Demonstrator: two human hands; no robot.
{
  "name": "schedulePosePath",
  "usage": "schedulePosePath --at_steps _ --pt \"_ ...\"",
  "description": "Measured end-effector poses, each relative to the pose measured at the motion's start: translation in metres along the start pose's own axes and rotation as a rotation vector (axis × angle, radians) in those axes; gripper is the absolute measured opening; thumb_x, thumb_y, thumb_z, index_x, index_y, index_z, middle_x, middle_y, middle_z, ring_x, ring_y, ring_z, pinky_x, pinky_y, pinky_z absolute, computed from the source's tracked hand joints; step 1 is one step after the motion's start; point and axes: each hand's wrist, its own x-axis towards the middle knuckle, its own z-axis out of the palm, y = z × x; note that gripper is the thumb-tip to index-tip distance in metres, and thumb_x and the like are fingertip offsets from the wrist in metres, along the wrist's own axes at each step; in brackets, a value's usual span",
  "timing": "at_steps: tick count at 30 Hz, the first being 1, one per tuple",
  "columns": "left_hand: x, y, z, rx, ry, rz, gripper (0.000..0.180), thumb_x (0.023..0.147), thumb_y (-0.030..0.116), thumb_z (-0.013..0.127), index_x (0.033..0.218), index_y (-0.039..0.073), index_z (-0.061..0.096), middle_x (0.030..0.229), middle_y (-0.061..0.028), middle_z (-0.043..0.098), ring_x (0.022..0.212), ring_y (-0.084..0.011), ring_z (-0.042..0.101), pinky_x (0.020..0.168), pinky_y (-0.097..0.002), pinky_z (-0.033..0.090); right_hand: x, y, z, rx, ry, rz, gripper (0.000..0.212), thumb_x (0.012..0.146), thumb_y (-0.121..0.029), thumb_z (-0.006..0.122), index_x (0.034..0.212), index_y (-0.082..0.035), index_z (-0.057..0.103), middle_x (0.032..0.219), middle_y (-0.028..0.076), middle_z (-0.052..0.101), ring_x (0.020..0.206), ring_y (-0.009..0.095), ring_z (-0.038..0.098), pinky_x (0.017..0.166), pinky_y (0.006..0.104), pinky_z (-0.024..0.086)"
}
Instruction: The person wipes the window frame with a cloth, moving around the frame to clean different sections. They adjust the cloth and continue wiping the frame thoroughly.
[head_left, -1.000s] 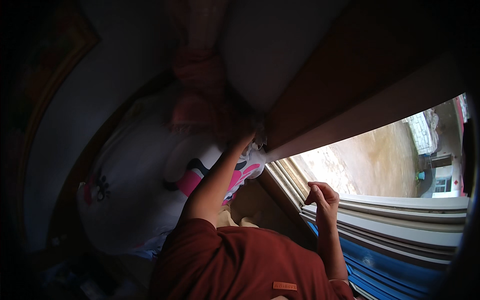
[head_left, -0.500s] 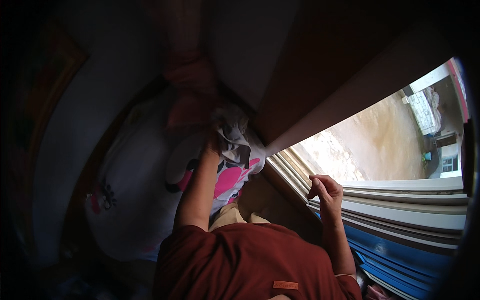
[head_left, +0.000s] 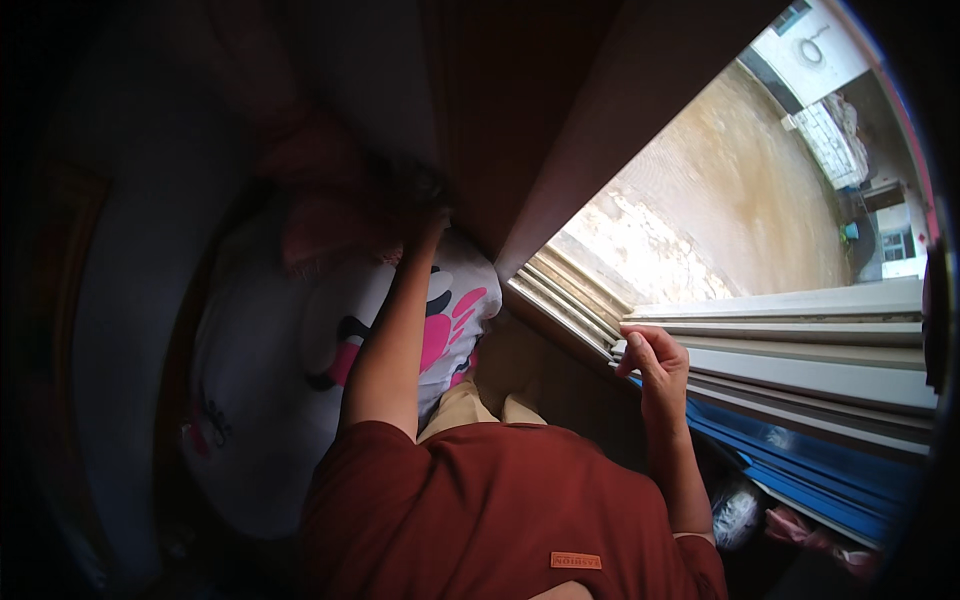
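Observation:
My left arm reaches forward over a white cover (head_left: 262, 400) with a pink and black print. In the dark beyond it, my left hand (head_left: 430, 218) is closed on a cloth (head_left: 424, 186), grey-white in the earlier frame and now barely visible; the fingertips are lost in shadow. On the right, my right hand (head_left: 657, 365) is raised by the pale window track (head_left: 760, 330), its fingers curled in toward the thumb. Nothing shows between them. Whether that hand touches the track I cannot tell.
Pink fabric (head_left: 325, 190) hangs in shadow beyond the cover. A dark upright panel (head_left: 560, 120) borders the bright window opening, which looks onto a wet-looking brown yard (head_left: 730, 190). Below the track lie blue strips (head_left: 790, 450), a clear plastic bag (head_left: 735, 515) and pink cloth (head_left: 810, 535).
My left hand has moved forward into the shadow, and the cloth has left the printed cover with it. The right hand stays curled by the window track. The whole view has shifted.

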Motion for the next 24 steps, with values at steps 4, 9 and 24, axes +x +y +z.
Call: schedulePosePath --at_steps 4,9,24 --pt "-0.024 -0.010 0.002 -0.124 0.000 -0.114 0.037 0.086 0.013 0.057 0.121 0.001 0.052 0.116 -0.0121 0.057 0.102 -0.0217 0.056 0.087 -0.0338 0.046 0.001 0.001 -0.001 0.042 -0.018 0.023 0.017 0.090 -0.015 0.060 0.097 -0.001 0.066 0.065 0.000 0.058 0.058 0.006 0.054 0.056 0.0202 0.045" --pt "-0.042 -0.008 -0.005 -0.380 0.075 -0.203 0.041 0.084 0.009 0.060 0.123 0.001 0.050 0.115 -0.0094 0.058 0.101 -0.0186 0.057 0.088 -0.0310 0.045 0.005 -0.010 0.008 -0.001 -0.057 0.011 0.017 0.090 -0.015 0.059 0.096 0.000 0.066 0.062 0.000 0.056 0.055 0.007 0.053 0.053 0.0201 0.043" --pt "-0.101 0.032 0.081 0.380 0.055 1.070 0.032 0.073 0.002 0.067 0.104 0.007 0.060 0.123 -0.0209 0.041 0.115 -0.0379 0.043 0.097 -0.0445 0.036 0.005 0.019 -0.009 -0.011 -0.041 0.052 0.018 0.090 -0.018 0.059 0.095 -0.001 0.066 0.064 0.000 0.058 0.057 0.006 0.054 0.054 0.0201 0.044"
